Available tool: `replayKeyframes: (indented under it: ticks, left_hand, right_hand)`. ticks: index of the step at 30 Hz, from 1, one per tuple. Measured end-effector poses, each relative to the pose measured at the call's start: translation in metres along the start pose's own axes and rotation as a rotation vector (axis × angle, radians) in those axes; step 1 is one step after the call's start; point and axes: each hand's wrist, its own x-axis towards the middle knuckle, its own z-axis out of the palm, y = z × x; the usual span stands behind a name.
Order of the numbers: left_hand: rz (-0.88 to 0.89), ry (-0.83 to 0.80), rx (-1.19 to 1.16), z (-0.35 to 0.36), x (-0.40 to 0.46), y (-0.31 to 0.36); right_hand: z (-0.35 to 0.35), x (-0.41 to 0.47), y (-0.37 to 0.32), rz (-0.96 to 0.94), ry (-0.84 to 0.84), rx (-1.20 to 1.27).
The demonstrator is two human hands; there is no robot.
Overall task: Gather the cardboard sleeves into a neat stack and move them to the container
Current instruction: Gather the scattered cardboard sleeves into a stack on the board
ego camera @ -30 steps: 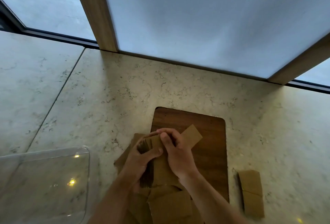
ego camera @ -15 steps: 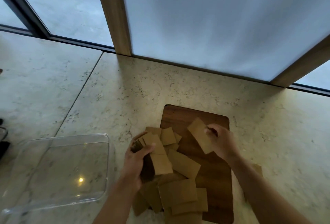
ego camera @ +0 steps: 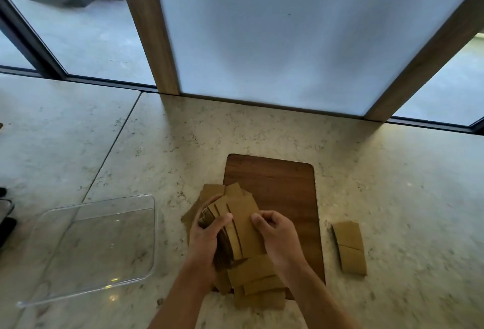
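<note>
At the stone counter (ego camera: 262, 129), you held a thick bundle of cardboard sleeves (ego camera: 235, 226) over the left edge of a dark wooden board (ego camera: 277, 184). Your left hand (ego camera: 207, 242) wrapped the bundle from its left side, fingers curled around the stacked edges and the thumb pressed across the top sleeve, clamped on the bundle. Your right hand (ego camera: 275, 234) met it from the right, its fingers bent together and pinched against the top sleeve's long edge.

More loose sleeves (ego camera: 259, 286) lay fanned beneath your wrists, overlapping one another and spilling off the board's near left corner onto the counter. A further few (ego camera: 209, 192) showed flat behind the bundle, partly on the board. Two sleeves (ego camera: 349, 247) sat apart on the counter, just beside the board's right edge, lined up end to end.

The clear plastic container (ego camera: 89, 247) stood well to the left of the board, tilted in view with its rounded corners catching small glints of light. Through its walls only the counter's marbled surface showed; no sleeve lay inside it.

Behind the counter rose a frosted panel (ego camera: 301, 35) framed by wooden posts (ego camera: 154, 40).
</note>
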Motion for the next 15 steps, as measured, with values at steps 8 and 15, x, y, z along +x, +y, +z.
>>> replayKeyframes:
  ticks: [8, 15]
  left_hand:
    - [-0.096, 0.007, -0.041, 0.005, -0.022, 0.007]
    - [-0.190, -0.121, -0.098, -0.006, -0.040, 0.016]
  right_hand:
    - [-0.042, -0.029, -0.023, -0.445, -0.016, 0.291]
    - [-0.040, -0.050, -0.024, -0.581, -0.212, -0.055]
